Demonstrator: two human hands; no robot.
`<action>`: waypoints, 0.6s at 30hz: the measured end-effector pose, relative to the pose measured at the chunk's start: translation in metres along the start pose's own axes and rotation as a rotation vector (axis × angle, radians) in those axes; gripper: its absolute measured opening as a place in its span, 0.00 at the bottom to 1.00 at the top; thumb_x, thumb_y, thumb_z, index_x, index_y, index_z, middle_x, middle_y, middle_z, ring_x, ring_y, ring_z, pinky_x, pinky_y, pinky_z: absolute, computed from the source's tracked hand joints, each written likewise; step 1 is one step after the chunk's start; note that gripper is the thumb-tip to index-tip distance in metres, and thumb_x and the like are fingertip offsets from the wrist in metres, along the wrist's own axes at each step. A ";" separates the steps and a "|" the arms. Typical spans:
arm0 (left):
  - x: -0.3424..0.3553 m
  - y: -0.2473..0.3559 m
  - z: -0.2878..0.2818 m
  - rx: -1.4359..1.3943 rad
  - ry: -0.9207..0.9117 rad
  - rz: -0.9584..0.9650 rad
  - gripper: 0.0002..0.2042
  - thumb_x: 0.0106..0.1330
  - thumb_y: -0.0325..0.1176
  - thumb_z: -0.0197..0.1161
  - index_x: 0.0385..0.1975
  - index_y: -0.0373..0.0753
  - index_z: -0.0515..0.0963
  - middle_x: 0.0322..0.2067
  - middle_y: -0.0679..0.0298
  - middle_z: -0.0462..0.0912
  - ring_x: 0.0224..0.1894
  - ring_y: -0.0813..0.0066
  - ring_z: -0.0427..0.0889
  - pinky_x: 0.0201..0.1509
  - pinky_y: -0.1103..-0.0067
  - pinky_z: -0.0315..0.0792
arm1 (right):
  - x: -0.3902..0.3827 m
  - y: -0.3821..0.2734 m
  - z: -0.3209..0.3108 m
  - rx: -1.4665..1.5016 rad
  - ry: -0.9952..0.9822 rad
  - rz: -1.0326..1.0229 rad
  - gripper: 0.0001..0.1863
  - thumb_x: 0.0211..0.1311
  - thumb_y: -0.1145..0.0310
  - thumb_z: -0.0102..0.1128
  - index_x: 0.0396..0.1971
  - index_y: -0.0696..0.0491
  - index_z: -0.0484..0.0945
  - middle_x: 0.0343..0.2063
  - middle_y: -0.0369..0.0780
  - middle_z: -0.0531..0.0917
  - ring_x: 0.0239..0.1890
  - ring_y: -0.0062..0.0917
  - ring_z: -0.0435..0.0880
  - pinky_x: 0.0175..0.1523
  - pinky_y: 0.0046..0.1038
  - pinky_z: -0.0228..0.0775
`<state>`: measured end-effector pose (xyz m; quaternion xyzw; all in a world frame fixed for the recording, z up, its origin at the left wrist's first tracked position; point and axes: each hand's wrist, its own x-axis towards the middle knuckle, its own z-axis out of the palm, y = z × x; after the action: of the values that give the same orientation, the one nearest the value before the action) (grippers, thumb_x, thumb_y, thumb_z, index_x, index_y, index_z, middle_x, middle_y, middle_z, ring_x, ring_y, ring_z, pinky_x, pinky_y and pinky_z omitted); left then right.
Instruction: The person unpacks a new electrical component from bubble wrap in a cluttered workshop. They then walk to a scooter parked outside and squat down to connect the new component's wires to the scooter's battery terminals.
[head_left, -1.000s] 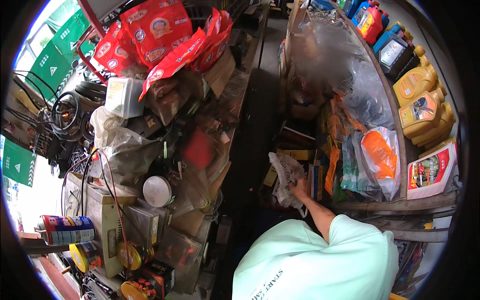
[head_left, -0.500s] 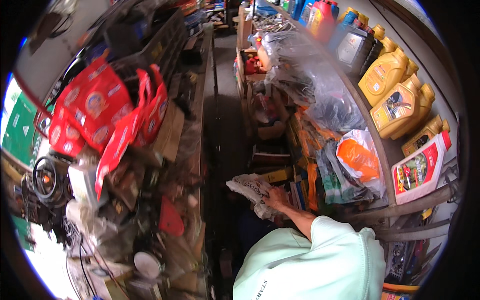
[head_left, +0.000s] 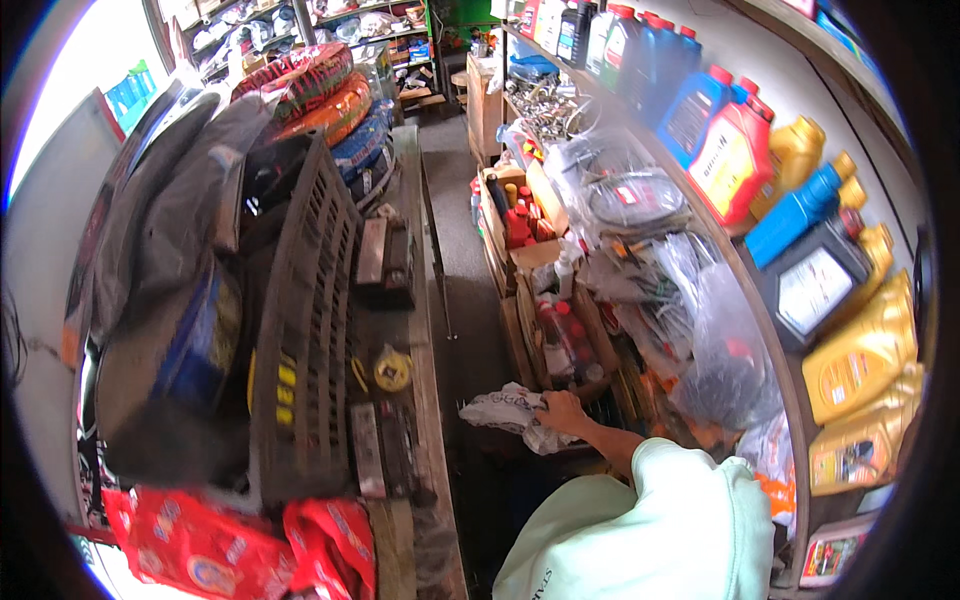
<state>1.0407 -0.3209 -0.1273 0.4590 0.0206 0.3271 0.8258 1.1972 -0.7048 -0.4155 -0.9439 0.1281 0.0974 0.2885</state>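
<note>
My right hand point(head_left: 562, 414) reaches forward low over the narrow aisle, its fingers closed on a crumpled white plastic bag point(head_left: 503, 410) with dark print. My forearm comes out of a pale mint sleeve point(head_left: 668, 475). Just beyond the bag stands a cardboard box point(head_left: 600, 360) with red and clear bottles point(head_left: 560, 330). Clear plastic bags point(head_left: 720, 390) lie on the shelf right of my hand. My left hand does not show.
Left is a cluttered bench point(head_left: 434, 450) with a black plastic crate point(head_left: 305, 320), red packaging point(head_left: 200, 540) and a yellow tape roll point(head_left: 392, 370). Right, oil jugs point(head_left: 840, 360) line a curved-looking shelf. The dark aisle floor point(head_left: 450, 250) runs toward stocked racks point(head_left: 390, 30) at the back.
The view has tilted up and along the aisle, bringing the crate and back racks in and sliding the red packaging down. My right hand still grips the white bag.
</note>
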 end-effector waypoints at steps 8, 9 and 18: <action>0.089 -0.077 0.067 0.011 -0.065 -0.036 0.17 0.73 0.45 0.50 0.29 0.36 0.63 0.27 0.60 0.64 0.16 0.75 0.58 0.31 0.74 0.65 | 0.127 -0.030 -0.030 0.085 0.134 0.043 0.23 0.48 0.54 0.62 0.37 0.58 0.82 0.29 0.52 0.83 0.37 0.46 0.83 0.44 0.43 0.74; 0.096 -0.086 0.074 0.013 -0.077 -0.042 0.17 0.73 0.45 0.50 0.29 0.36 0.63 0.27 0.60 0.64 0.16 0.75 0.58 0.31 0.75 0.65 | 0.132 -0.029 -0.027 0.097 0.140 0.036 0.23 0.48 0.54 0.62 0.36 0.58 0.82 0.29 0.53 0.83 0.37 0.46 0.83 0.44 0.43 0.74; 0.189 -0.185 0.162 0.077 -0.110 0.009 0.17 0.73 0.44 0.50 0.28 0.36 0.62 0.27 0.60 0.64 0.16 0.75 0.58 0.30 0.75 0.64 | 0.261 0.002 -0.034 -0.092 0.013 -0.046 0.22 0.50 0.51 0.63 0.34 0.55 0.82 0.29 0.52 0.83 0.35 0.48 0.83 0.43 0.47 0.74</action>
<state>1.3393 -0.4034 -0.1257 0.5080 -0.0144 0.3041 0.8058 1.4474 -0.7739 -0.4565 -0.9595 0.1038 0.0904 0.2459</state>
